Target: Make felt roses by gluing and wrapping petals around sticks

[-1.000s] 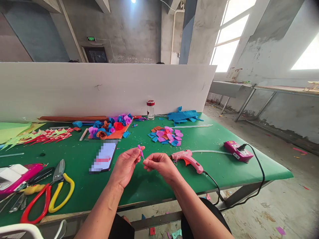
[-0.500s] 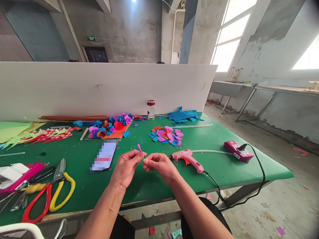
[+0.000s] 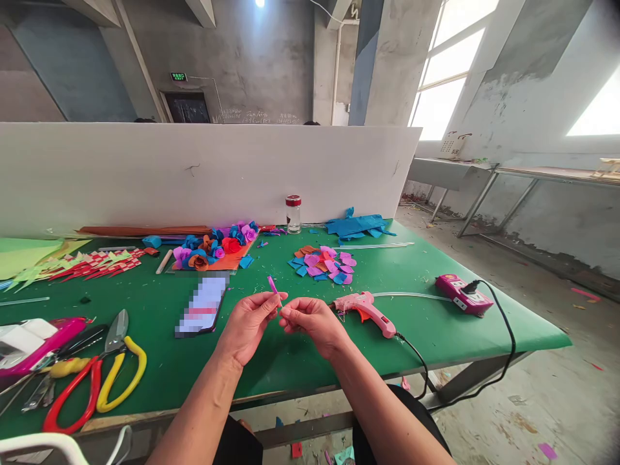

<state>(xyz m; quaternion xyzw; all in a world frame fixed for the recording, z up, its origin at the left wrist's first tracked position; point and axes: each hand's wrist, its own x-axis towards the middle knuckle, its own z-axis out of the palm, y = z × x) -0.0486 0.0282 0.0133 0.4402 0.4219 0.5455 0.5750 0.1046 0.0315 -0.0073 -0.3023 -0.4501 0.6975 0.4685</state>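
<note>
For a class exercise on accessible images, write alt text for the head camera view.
Two bare hands meet over a green table: the left hand and right hand pinch a small pink strip between fingertips. A pink glue gun lies just right; scissors and paper flowers lie left.

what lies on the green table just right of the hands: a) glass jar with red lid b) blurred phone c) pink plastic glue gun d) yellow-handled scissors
c: the pink plastic glue gun lies on the green table just beyond the right hand, its black cord trailing off the edge.
</note>
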